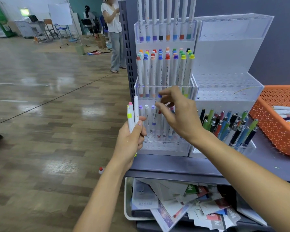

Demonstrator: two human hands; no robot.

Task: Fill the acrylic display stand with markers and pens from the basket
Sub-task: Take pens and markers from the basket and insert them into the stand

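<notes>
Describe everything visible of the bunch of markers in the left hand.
The bunch of markers is at least three slim white barrels that look like plastic: one pink-capped, one with a yellow-green band, and a taller white-capped one. They stand roughly upright, gripped low by the left hand with the thumb across the front. A yellow-green end pokes out below the fist. They sit just left of the acrylic display stand; contact is unclear. The right hand, pinching a separate blue-capped marker, does not touch them.

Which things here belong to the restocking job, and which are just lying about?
Job: acrylic display stand, orange basket, markers gripped in the left hand, blue-capped marker pinched by the right hand.
Lying about: tray of loose papers, red-capped bottle on the floor, green bin, whiteboard.
</notes>
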